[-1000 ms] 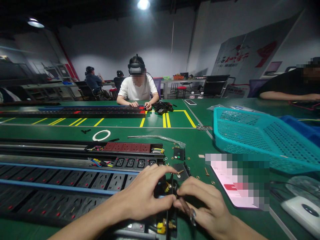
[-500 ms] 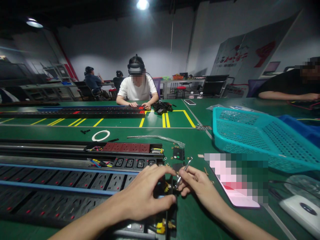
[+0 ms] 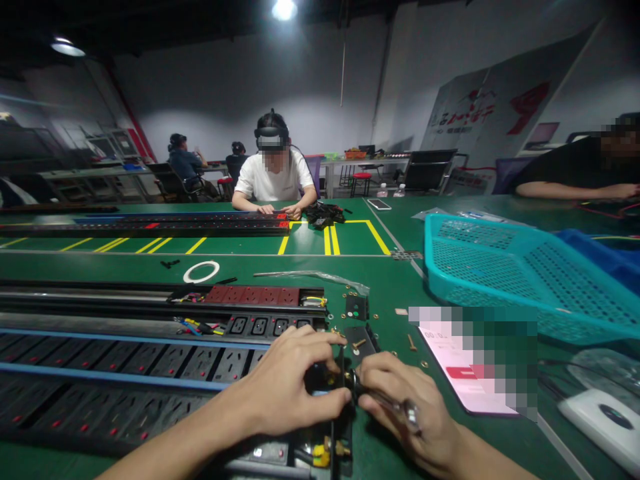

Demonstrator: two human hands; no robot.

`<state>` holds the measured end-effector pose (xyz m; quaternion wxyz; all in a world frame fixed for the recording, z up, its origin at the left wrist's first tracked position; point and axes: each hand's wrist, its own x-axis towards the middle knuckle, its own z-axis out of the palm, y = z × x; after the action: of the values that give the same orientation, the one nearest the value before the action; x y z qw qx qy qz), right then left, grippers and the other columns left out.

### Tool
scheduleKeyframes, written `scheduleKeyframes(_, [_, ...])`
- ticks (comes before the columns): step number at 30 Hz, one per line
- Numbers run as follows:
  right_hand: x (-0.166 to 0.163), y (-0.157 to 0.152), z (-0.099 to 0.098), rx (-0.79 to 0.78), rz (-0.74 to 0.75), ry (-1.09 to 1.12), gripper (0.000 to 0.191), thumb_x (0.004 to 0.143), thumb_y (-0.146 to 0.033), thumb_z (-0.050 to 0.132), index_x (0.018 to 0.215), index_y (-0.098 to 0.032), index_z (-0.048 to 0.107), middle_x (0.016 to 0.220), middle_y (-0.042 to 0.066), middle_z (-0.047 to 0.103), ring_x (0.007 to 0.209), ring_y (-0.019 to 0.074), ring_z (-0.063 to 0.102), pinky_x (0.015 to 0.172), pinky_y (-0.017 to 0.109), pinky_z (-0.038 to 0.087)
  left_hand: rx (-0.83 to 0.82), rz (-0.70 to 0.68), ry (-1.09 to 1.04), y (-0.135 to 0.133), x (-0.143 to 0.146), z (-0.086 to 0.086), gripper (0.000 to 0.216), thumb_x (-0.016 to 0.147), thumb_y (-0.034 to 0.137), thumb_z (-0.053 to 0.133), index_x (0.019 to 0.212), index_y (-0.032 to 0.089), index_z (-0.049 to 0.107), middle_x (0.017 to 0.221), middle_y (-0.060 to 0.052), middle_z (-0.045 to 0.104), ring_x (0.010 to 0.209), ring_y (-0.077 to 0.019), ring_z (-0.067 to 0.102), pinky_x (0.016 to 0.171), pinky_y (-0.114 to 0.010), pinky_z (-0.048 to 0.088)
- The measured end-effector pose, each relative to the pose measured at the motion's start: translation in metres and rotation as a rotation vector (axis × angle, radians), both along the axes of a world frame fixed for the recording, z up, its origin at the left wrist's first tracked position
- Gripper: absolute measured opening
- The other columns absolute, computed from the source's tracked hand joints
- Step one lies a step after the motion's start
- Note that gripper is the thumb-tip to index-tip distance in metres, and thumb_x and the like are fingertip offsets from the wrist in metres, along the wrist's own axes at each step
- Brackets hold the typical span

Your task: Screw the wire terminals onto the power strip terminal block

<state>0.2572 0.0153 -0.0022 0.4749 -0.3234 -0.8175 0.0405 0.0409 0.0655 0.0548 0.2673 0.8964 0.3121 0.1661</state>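
At the right end of a black power strip (image 3: 197, 361), my left hand (image 3: 287, 380) grips the upright dark end plate (image 3: 343, 357) between thumb and fingers. My right hand (image 3: 415, 393) is closed around a silver wrench (image 3: 411, 416), whose near end sticks out toward me. Its far end, by a fitting on the plate's outer face, is mostly covered by my fingers. Below my left hand, a neighbouring strip's end shows a yellow-sleeved wire (image 3: 321, 456) and a brass bolt (image 3: 343, 449). Behind my hands lies a loose black plate (image 3: 359, 341) with a brass screw (image 3: 359, 345) on it.
More socket strips (image 3: 255, 295) lie to the left. Several brass nuts and another screw (image 3: 412, 343) are scattered near a pink-screened phone (image 3: 473, 393). A turquoise basket (image 3: 500, 267) stands at right, a white tape ring (image 3: 201, 272) further back. A co-worker (image 3: 274, 175) sits opposite.
My right hand has turned over, swinging the wrench from pointing up and away to pointing down toward me. My left hand has stayed at the end plate.
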Motion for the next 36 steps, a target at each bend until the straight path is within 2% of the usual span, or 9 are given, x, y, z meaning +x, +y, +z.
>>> scheduleKeyframes(4, [-0.001,-0.001,0.006,0.181,-0.017,-0.192,0.02,0.105,-0.026,0.043,0.103,-0.018,0.061,0.084,0.008,0.071,0.069,0.0153,0.068,0.06,0.023,0.053,0.002,-0.014,-0.017,0.001,0.0,-0.001,0.013,0.082,0.03,0.072,0.085,0.02,0.063,0.132,-0.004,0.063,0.109,-0.0275,0.061,0.103,-0.048,0.039])
scheduleKeyframes(11, [-0.003,-0.001,0.004,0.185,-0.023,-0.267,0.022,0.104,-0.024,0.044,0.096,-0.017,0.063,0.085,0.01,0.071,0.068,0.0164,0.067,0.059,0.025,0.053,-0.004,-0.024,-0.025,0.002,0.0,-0.001,0.015,0.083,0.031,0.071,0.082,0.019,0.063,0.132,-0.005,0.063,0.108,-0.0272,0.06,0.104,-0.048,0.039])
scheduleKeyframes(14, [-0.004,-0.001,0.004,0.06,-0.012,-0.164,0.019,0.104,-0.026,0.045,0.1,-0.018,0.062,0.084,0.008,0.069,0.069,0.0163,0.067,0.057,0.024,0.051,-0.008,-0.018,-0.023,0.002,0.0,-0.002,0.016,0.082,0.03,0.072,0.081,0.019,0.061,0.132,-0.004,0.063,0.109,-0.0272,0.06,0.104,-0.048,0.039])
scheduleKeyframes(17, [-0.006,0.002,0.003,-0.148,-0.01,0.048,0.017,0.103,-0.029,0.05,0.095,-0.02,0.061,0.082,0.004,0.066,0.071,0.0156,0.066,0.062,0.023,0.053,-0.008,-0.021,-0.021,0.001,-0.001,-0.002,0.015,0.082,0.029,0.071,0.082,0.02,0.06,0.132,-0.004,0.064,0.109,-0.0272,0.06,0.103,-0.047,0.04])
scheduleKeyframes(21, [-0.01,0.008,-0.003,-0.533,-0.081,0.354,0.029,0.099,-0.044,0.053,0.085,-0.02,0.061,0.077,0.001,0.064,0.065,0.0154,0.065,0.06,0.025,0.056,-0.01,-0.03,-0.017,0.001,0.0,0.0,0.013,0.082,0.03,0.07,0.082,0.02,0.061,0.128,-0.004,0.066,0.108,-0.0271,0.061,0.103,-0.047,0.04])
scheduleKeyframes(25, [-0.014,0.014,-0.008,-0.882,-0.017,0.622,0.044,0.091,-0.062,0.057,0.09,-0.019,0.059,0.072,0.001,0.063,0.057,0.0148,0.064,0.05,0.025,0.056,-0.01,-0.028,-0.015,0.001,0.001,0.0,0.014,0.081,0.029,0.071,0.081,0.02,0.06,0.13,-0.003,0.065,0.108,-0.0266,0.061,0.104,-0.047,0.038])
scheduleKeyframes(28, [-0.017,0.015,-0.012,-0.935,0.002,0.73,0.049,0.086,-0.067,0.062,0.091,-0.018,0.059,0.071,0.001,0.062,0.06,0.0165,0.065,0.048,0.025,0.057,-0.013,-0.031,-0.015,0.001,0.001,0.0,0.016,0.081,0.026,0.072,0.082,0.02,0.058,0.13,-0.002,0.064,0.109,-0.0265,0.061,0.104,-0.046,0.038])
scheduleKeyframes(31, [-0.016,0.014,-0.011,-0.894,-0.058,0.769,0.048,0.087,-0.067,0.06,0.09,-0.019,0.059,0.075,0.001,0.061,0.058,0.0151,0.063,0.049,0.026,0.057,-0.014,-0.03,-0.017,0.001,0.001,0.0,0.016,0.082,0.027,0.072,0.083,0.02,0.058,0.13,-0.001,0.064,0.108,-0.0259,0.06,0.102,-0.044,0.039])
scheduleKeyframes(36, [-0.011,0.009,-0.004,-0.84,-0.112,0.643,0.047,0.097,-0.062,0.044,0.084,-0.02,0.058,0.08,0.003,0.064,0.073,0.0187,0.065,0.068,0.031,0.056,-0.046,-0.024,-0.006,0.0,0.001,0.001,0.028,0.083,0.027,0.07,0.067,0.018,0.048,0.128,-0.003,0.065,0.105,-0.0253,0.06,0.1,-0.045,0.039])
